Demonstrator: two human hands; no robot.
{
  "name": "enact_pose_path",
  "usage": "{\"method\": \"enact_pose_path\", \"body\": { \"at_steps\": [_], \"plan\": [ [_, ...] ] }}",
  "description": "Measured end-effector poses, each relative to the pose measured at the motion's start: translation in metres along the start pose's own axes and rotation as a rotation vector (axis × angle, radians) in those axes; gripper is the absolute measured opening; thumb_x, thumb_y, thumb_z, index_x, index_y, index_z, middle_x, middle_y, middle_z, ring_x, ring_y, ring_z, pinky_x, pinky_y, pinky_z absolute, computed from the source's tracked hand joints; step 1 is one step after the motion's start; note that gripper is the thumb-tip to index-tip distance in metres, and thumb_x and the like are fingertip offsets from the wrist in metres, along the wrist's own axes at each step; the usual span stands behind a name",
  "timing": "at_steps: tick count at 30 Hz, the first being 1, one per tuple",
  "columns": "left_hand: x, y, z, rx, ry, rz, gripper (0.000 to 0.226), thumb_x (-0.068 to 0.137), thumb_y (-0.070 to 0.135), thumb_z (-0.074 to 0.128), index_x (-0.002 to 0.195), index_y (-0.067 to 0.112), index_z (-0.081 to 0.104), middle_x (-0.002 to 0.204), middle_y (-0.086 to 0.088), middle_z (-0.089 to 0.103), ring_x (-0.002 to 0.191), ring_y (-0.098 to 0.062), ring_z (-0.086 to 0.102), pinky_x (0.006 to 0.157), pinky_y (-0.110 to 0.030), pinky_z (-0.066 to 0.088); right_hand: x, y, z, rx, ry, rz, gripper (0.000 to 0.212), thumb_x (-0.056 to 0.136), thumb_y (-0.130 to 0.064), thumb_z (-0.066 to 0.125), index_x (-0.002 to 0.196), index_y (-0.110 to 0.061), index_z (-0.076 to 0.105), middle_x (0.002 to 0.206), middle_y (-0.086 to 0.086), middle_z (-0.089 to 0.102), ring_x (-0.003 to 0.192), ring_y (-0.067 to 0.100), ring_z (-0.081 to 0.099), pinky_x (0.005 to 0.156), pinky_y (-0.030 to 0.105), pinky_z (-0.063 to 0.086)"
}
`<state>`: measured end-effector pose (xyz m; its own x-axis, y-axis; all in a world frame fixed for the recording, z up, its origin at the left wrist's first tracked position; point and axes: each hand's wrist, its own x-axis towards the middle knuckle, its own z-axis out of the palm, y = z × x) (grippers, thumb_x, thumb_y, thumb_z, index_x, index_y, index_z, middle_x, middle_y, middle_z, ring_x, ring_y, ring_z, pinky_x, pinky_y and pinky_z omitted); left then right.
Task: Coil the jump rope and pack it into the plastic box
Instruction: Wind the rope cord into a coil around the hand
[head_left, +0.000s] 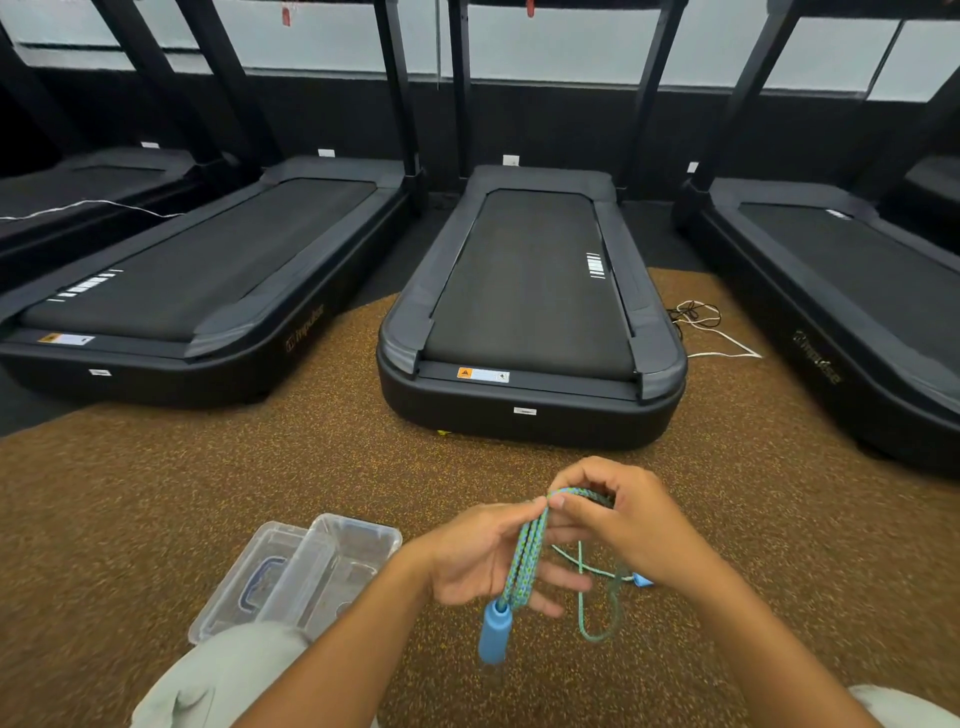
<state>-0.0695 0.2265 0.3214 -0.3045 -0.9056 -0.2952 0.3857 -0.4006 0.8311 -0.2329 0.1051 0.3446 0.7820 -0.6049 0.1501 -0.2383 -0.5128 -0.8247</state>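
Since the jump rope is soft braided cord, I'd guess it's light and floppy, so loops will slump unless you pinch the bundle near its fold. It's held in midair between both hands, one blue handle dangling off the bottom. Left hand pinches the folded strands, palm turned inward. Right hand curls fingers over the top bend. Plastic box sits open on the floor just left.
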Motion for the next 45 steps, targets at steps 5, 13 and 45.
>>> {"method": "enact_pose_path", "body": {
  "at_steps": [5,13,45],
  "plan": [
    [-0.002,0.000,-0.001,0.053,-0.045,-0.012,0.054,0.105,0.038,0.046,0.149,0.008,0.046,0.155,-0.005,0.050,0.137,-0.051,0.046,0.101,-0.058,0.046,0.002,0.003,-0.003,-0.017,-0.048,-0.012,0.008,0.089,-0.025,0.080,0.088,-0.032,0.079,0.093,-0.016,0.077,0.089,0.003,0.071,0.082,0.024,0.056],
    [-0.004,0.002,0.001,0.009,-0.088,-0.017,0.046,0.106,0.034,0.045,0.144,0.009,0.054,0.156,-0.006,0.049,0.127,-0.036,0.059,0.102,-0.058,0.045,0.006,0.022,0.000,0.276,-0.030,0.123,0.016,0.092,-0.013,0.075,0.094,-0.027,0.083,0.086,0.004,0.080,0.076,0.009,0.067,0.070,0.025,0.055],
    [-0.002,0.008,-0.012,-0.114,0.113,0.176,0.046,0.108,0.029,0.038,0.148,0.009,0.048,0.153,-0.003,0.053,0.129,-0.042,0.059,0.097,-0.056,0.051,-0.039,0.030,0.093,-0.005,-0.423,0.242,0.022,0.100,-0.028,0.056,0.087,-0.023,0.074,0.087,0.000,0.079,0.073,0.015,0.072,0.074,0.035,0.057]
  ]
}}
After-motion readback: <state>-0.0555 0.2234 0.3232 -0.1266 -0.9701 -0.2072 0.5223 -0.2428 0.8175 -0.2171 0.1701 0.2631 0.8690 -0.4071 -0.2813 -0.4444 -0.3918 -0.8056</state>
